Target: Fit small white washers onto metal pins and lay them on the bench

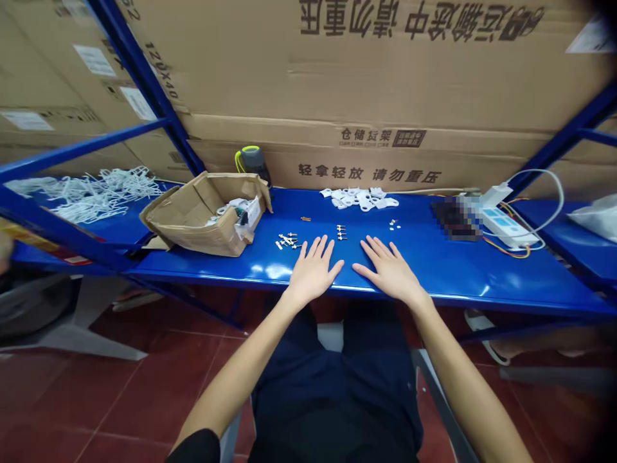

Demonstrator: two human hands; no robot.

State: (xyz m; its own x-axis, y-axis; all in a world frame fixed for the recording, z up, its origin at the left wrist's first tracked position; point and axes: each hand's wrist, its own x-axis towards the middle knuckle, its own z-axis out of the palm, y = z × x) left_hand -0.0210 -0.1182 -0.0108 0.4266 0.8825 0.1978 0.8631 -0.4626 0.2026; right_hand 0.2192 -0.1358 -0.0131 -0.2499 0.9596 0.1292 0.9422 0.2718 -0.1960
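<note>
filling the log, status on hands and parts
Left hand, right hand: open, palms down on table. Row of small parts ahead, untouched. Cardboard box left, not blocking.

One open box (pixel 202 239), one bottle (pixel 259 168), one power strip (pixel 506 226)

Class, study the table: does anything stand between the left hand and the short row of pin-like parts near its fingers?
Nothing visible does; only blue tabletop lies between the left hand and the row of pin-like parts.
</note>
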